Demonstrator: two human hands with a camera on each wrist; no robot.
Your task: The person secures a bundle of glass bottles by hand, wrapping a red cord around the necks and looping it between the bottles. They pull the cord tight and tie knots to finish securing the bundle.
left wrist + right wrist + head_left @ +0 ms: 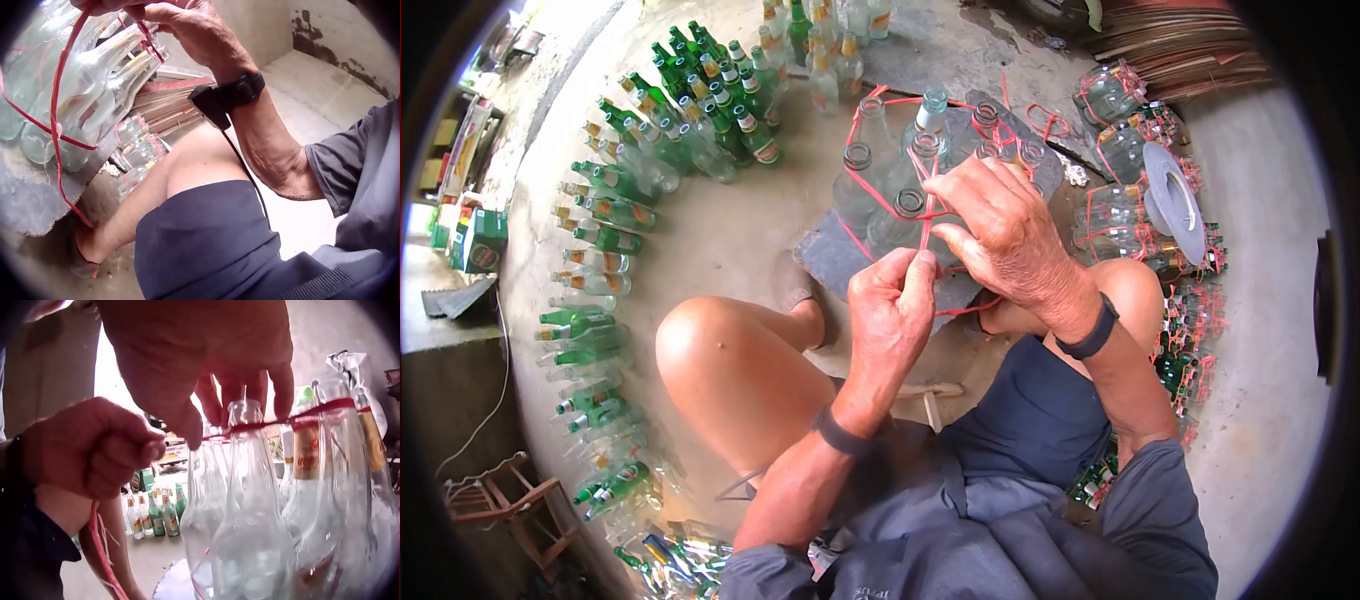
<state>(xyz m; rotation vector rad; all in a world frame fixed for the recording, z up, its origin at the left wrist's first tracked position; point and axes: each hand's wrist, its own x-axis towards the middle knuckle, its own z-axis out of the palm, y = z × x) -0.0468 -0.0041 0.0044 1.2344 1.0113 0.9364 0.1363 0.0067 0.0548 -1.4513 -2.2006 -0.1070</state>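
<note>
Several clear glass bottles stand together on a grey stone slab between the person's feet. Red plastic twine runs round their necks in a loop. My left hand pinches the twine between thumb and bent forefinger, just on the near side of the bottles, and a loose end hangs below the fist. Over the necks reaches my right hand, thumb apart from the fingers, with fingertips right at the twine and a bottle neck.
Green and clear bottles stand in a curved row along the left and back. Bundles of tied bottles line the right side, with a grey round hat on them. A small wooden stool is at the lower left.
</note>
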